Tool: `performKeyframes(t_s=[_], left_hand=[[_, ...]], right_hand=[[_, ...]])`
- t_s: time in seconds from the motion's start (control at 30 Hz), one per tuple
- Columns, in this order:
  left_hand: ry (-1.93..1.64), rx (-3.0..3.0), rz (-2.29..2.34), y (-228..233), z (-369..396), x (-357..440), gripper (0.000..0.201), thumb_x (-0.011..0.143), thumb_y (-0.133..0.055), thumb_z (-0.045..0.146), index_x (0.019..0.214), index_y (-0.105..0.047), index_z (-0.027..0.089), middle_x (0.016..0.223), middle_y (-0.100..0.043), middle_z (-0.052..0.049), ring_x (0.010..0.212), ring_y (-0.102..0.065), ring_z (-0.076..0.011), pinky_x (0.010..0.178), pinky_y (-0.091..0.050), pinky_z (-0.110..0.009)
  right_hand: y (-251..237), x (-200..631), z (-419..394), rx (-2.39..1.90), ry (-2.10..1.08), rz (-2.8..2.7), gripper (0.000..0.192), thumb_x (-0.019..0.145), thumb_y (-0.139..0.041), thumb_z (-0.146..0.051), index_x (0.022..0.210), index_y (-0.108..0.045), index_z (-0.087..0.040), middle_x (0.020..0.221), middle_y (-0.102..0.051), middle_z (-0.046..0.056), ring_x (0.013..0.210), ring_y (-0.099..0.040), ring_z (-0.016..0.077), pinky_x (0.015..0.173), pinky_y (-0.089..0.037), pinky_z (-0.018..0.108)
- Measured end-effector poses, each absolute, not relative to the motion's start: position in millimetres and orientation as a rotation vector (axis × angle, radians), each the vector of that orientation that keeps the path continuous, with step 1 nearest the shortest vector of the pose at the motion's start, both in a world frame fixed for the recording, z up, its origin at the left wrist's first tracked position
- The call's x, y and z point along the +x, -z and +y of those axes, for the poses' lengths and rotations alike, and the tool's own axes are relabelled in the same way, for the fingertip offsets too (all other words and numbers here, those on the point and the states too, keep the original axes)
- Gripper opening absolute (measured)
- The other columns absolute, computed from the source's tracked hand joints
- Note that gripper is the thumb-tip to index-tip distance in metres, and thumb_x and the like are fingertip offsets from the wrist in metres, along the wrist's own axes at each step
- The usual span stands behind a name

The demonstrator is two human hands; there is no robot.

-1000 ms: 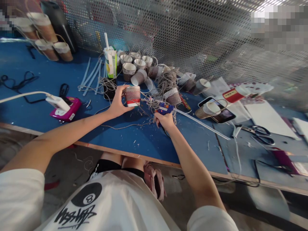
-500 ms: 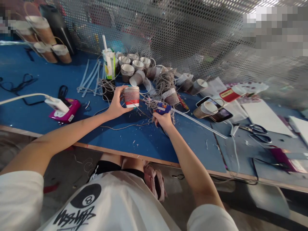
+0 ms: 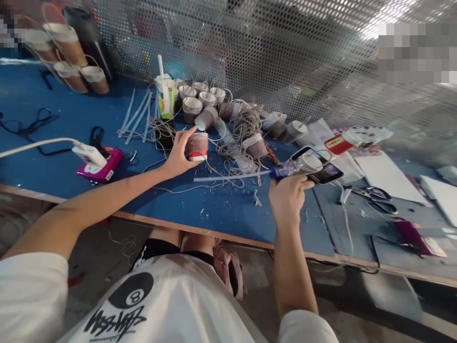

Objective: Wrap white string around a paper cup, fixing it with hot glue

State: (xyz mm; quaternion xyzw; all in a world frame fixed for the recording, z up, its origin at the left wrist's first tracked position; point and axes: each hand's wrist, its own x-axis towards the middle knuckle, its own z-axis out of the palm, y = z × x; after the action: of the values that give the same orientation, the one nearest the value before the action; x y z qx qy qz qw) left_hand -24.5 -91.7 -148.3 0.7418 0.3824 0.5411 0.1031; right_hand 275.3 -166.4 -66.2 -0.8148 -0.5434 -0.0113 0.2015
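My left hand (image 3: 180, 155) is closed around a paper cup (image 3: 197, 145) at its left side, thumb below and fingers above. Grey-brown twine wraps the cup, and a red band shows low on it. To the right, my right hand (image 3: 288, 197) is closed on a blue hot glue gun (image 3: 280, 170), with some fingers reaching off to the right. A long clear glue stick (image 3: 232, 177) sticks out of the gun to the left. The gun is smeared by motion, and its front end lies close to a twine-wrapped cup with a handle (image 3: 310, 162).
Behind my hands lie a heap of twine (image 3: 247, 123), several wrapped cups (image 3: 192, 107) and a drink carton (image 3: 166, 97). Loose glue sticks (image 3: 137, 116) and a magenta power strip (image 3: 102, 166) are at left. A phone (image 3: 330, 172) and scissors (image 3: 374, 195) lie at right.
My right hand has moved right with the glue gun, away from the cup. The gun has turned round, so its glue stick now points left. My left hand still holds its cup.
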Motion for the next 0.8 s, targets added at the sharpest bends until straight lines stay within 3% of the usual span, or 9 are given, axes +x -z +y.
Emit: performKeyframes(t_s=[0.13,0.23,0.3,0.37,0.43,0.5,0.57,0.7,0.8], left_hand=[[-1.604,2.188,1.101,148,-92,-22,0.094,0.070,-0.084,0.028,0.148,-0.032,0.031,0.130,-0.044,-0.009,0.124,-0.050,-0.0281,0.108,-0.049,-0.048],[-1.603,2.184,1.091,147,-92,-22,0.095,0.068,-0.084,0.026,0.147,-0.032,0.031,0.129,-0.043,-0.009,0.124,-0.050,-0.0280,0.107,-0.050,-0.047],[-1.586,2.173,1.099,147,-92,-22,0.094,0.068,-0.085,0.030,0.147,-0.033,0.030,0.128,-0.043,-0.009,0.123,-0.050,-0.0278,0.106,-0.050,-0.046],[-1.565,2.152,1.116,147,-93,-23,0.091,0.069,-0.085,0.036,0.145,-0.035,0.028,0.128,-0.044,-0.009,0.121,-0.051,-0.0274,0.105,-0.051,-0.045],[-1.560,2.133,1.128,147,-93,-22,0.089,0.071,-0.083,0.043,0.144,-0.036,0.026,0.128,-0.044,-0.010,0.120,-0.051,-0.0274,0.104,-0.051,-0.045],[-1.576,2.126,1.130,147,-92,-22,0.087,0.071,-0.081,0.050,0.143,-0.037,0.025,0.127,-0.045,-0.010,0.120,-0.051,-0.0278,0.104,-0.050,-0.046],[-1.601,2.124,1.120,147,-91,-22,0.087,0.071,-0.080,0.057,0.141,-0.039,0.025,0.126,-0.045,-0.010,0.120,-0.051,-0.0280,0.104,-0.050,-0.046],[-1.626,2.120,1.070,148,-90,-22,0.087,0.070,-0.078,0.065,0.138,-0.041,0.024,0.125,-0.047,-0.011,0.119,-0.052,-0.0280,0.102,-0.051,-0.046],[-1.612,2.110,1.047,148,-91,-21,0.088,0.069,-0.077,0.069,0.137,-0.042,0.025,0.124,-0.048,-0.011,0.118,-0.052,-0.0278,0.102,-0.051,-0.046]], right_hand=[[80,276,-172,-2.441,-0.044,-1.670,0.055,0.081,-0.058,-0.020,0.124,-0.047,0.011,0.122,-0.052,0.042,0.124,-0.047,0.0542,0.088,-0.047,0.067],[70,260,-180,-2.394,0.009,-1.634,0.057,0.081,-0.062,-0.024,0.124,-0.048,0.011,0.124,-0.050,0.043,0.124,-0.047,0.0545,0.089,-0.047,0.068],[59,244,-185,-2.139,0.035,-1.692,0.048,0.084,-0.059,-0.024,0.123,-0.051,0.003,0.125,-0.053,0.037,0.124,-0.051,0.0480,0.094,-0.047,0.066],[52,226,-186,-1.702,-0.163,-1.846,0.033,0.089,-0.053,-0.026,0.119,-0.056,-0.011,0.125,-0.060,0.026,0.110,-0.063,0.0347,0.092,-0.053,0.056],[53,210,-179,-1.285,-0.620,-1.960,0.024,0.093,-0.052,-0.037,0.107,-0.059,-0.019,0.122,-0.066,0.016,0.077,-0.069,0.0202,0.070,-0.060,0.040],[59,198,-167,-1.030,-1.028,-1.975,0.029,0.091,-0.056,-0.049,0.095,-0.058,-0.021,0.117,-0.070,0.010,0.050,-0.060,0.0099,0.048,-0.054,0.029],[69,191,-153,-0.926,-1.185,-1.948,0.036,0.089,-0.058,-0.057,0.091,-0.058,-0.020,0.106,-0.073,0.007,0.040,-0.053,0.0061,0.040,-0.046,0.024],[82,190,-137,-0.881,-1.212,-1.877,0.045,0.090,-0.055,-0.064,0.087,-0.060,-0.019,0.069,-0.068,-0.001,0.036,-0.049,0.0066,0.040,-0.040,0.022],[84,195,-134,-0.891,-1.256,-1.776,0.048,0.087,-0.057,-0.067,0.082,-0.059,-0.020,0.061,-0.064,-0.002,0.035,-0.048,0.0070,0.037,-0.036,0.021]])
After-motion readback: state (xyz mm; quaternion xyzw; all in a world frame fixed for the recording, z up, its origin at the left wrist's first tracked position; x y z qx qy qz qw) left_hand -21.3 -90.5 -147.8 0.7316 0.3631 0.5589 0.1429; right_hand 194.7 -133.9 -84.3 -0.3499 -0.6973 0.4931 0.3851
